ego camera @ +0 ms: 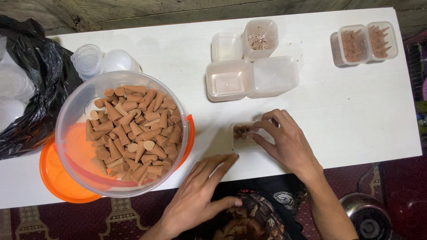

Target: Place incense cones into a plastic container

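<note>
A big clear round tub (71, 115) full of brown incense cones (133, 129) rests tilted on an orange lid (53, 178) at the left. My right hand (284, 142) lies over a small clear square box (240, 141) with a few cones in it, fingertips at its rim. My left hand (200, 191) lies flat at the table's near edge, fingers apart and pointing toward that box, holding nothing.
Several empty clear square boxes (249, 66) stand at the table's middle back. Two filled boxes of cones (367, 42) stand at the far right. Round clear lids (100, 60) and a black plastic bag (31, 80) sit at the left. A metal pot (367, 218) is on the floor.
</note>
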